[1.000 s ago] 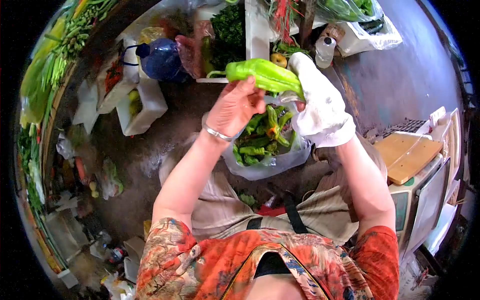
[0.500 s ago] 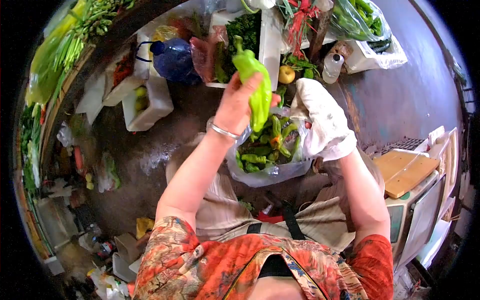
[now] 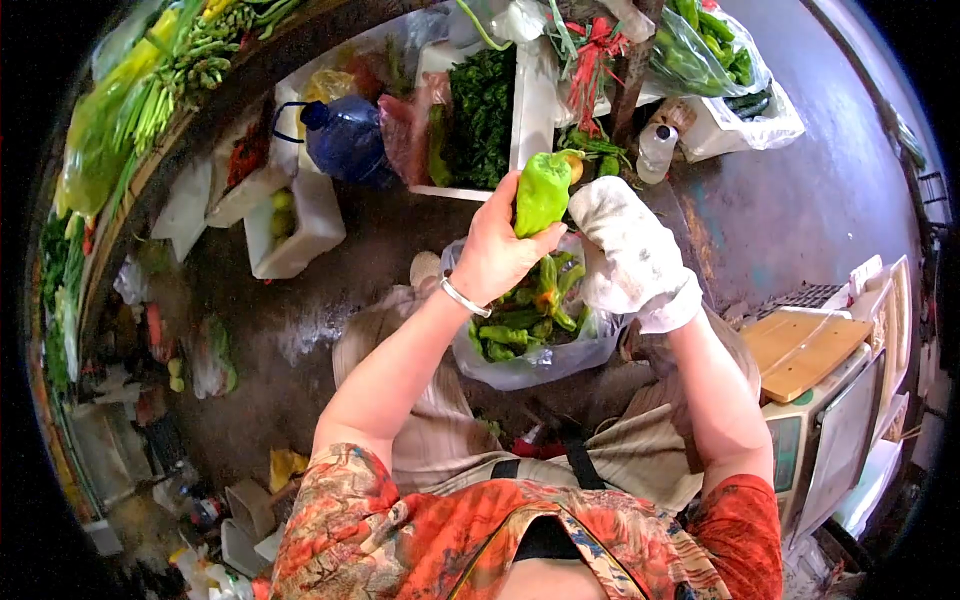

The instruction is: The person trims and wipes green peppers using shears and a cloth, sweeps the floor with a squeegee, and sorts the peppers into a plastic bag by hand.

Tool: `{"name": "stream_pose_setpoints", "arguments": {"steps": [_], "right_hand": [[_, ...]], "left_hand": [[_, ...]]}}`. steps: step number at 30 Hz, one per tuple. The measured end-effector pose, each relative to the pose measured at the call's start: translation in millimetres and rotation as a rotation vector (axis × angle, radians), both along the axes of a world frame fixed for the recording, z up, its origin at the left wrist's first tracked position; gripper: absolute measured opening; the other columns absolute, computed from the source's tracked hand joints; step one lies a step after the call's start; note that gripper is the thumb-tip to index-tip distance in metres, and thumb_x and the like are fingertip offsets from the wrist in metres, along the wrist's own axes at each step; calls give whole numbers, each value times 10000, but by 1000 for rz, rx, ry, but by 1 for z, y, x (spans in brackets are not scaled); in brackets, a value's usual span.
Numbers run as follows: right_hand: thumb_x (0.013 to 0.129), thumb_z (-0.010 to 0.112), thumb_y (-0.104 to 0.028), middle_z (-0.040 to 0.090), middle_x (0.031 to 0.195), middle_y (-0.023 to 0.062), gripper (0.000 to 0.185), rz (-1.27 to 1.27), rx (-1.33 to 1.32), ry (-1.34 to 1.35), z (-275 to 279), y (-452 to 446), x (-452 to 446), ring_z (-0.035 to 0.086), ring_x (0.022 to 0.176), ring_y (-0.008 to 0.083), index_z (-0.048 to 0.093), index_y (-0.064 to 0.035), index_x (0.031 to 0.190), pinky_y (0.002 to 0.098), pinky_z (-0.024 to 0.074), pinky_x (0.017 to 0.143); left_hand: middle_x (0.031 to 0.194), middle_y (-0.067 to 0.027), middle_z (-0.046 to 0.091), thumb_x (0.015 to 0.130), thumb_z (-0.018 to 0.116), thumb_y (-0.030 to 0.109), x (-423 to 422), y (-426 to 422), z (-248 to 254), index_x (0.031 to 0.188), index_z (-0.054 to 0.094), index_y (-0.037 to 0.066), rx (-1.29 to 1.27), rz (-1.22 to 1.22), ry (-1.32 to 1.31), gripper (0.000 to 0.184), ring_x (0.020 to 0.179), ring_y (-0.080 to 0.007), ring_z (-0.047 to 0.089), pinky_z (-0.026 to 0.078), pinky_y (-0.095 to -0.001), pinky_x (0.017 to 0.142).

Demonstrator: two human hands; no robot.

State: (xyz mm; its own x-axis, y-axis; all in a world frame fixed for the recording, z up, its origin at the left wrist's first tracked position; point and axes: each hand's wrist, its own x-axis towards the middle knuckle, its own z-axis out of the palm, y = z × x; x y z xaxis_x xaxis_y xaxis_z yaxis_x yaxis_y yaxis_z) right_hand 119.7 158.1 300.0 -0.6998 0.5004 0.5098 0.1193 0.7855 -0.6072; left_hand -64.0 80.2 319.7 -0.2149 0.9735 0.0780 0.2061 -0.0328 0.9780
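Note:
A light green pepper (image 3: 543,194) is gripped between the thumb and fingers of my left hand (image 3: 495,248), which is bare with a silver bangle at the wrist. Close beside it on the right is my right hand (image 3: 630,250), covered by a stained white glove or cloth. Its fingers are hidden, so I cannot make out whether it is closed. Below both hands, a clear plastic bag (image 3: 520,372) stands open between the legs, with several green peppers (image 3: 508,335) and an orange-tinged one inside.
Ahead stands a white foam box (image 3: 524,110) of dark leafy greens, with a blue jug (image 3: 347,140) to its left. A clear bottle (image 3: 655,152) and a bag of green peppers (image 3: 705,50) are at upper right. A wooden board (image 3: 803,350) lies at right.
My left hand has turned the pepper from lying sideways, through upright, to foreshortened with its end towards the camera. The gloved right hand parted from the pepper and is now close beside it.

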Motion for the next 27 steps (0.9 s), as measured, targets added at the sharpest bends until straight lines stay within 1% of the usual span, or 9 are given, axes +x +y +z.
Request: {"name": "stream_pose_setpoints", "arguments": {"steps": [6,8,10,13,17,20,22,25,27], "right_hand": [[603,677,43,572,873,146,206,19,-99,95,6,-2,8,565,792,308,562,-16,765,356,471,688],[626,693,20,562,897,138,206,-6,-304,74,4,-2,7,558,809,288,547,-11,767,343,466,700],[645,713,-9,553,928,129,218,-2,-487,116,3,1,8,554,838,270,551,-4,792,331,462,722],[627,729,-10,547,948,128,294,-144,-50,-46,17,5,21,558,880,275,581,-6,881,322,463,764],[648,764,-30,539,1026,109,438,-332,-245,99,39,7,35,545,954,230,559,-11,1035,330,457,841],[675,765,-50,533,1058,105,486,-365,-276,218,46,10,47,537,989,199,531,-5,1098,320,451,875],[681,756,-53,532,1054,107,489,-396,-252,240,45,12,55,539,985,195,523,-3,1107,309,452,874],[659,750,-44,529,1022,107,480,-492,-229,208,49,20,67,542,941,203,524,3,1080,296,456,850],[634,766,-43,523,1019,97,505,-568,-226,127,55,25,71,532,924,197,522,8,1072,301,452,849]], "left_hand": [[952,-29,592,771,702,46,4,1,6,1164,484,40,-111,-31,22,449,811,-104,566,495,-265,678],[939,-40,594,770,715,69,6,1,11,1173,479,52,-274,-102,-389,467,795,-129,585,507,-279,626],[971,-62,593,777,704,86,1,2,6,1199,460,59,-327,-175,-406,488,819,-178,605,517,-319,679],[1104,-120,569,758,571,-10,-5,8,3,1277,407,72,-393,-291,-872,550,941,-261,601,492,-393,811],[1178,-160,551,766,557,-14,1,17,-3,1337,346,92,-382,-365,-834,617,1012,-275,585,500,-439,850],[1218,-156,544,847,529,13,13,31,-3,1428,251,128,-415,-377,-821,654,987,-248,603,540,-453,782],[1223,-177,545,937,488,138,22,46,-4,1439,236,138,-456,-304,-846,562,893,-262,650,563,-354,551],[1156,-178,572,967,441,218,28,81,-15,1450,175,123,-437,-328,-883,560,758,-311,670,465,-259,356],[1170,-154,561,947,476,170,41,109,-10,1451,194,143,-318,-315,-780,578,838,-284,649,473,-271,429]]}}
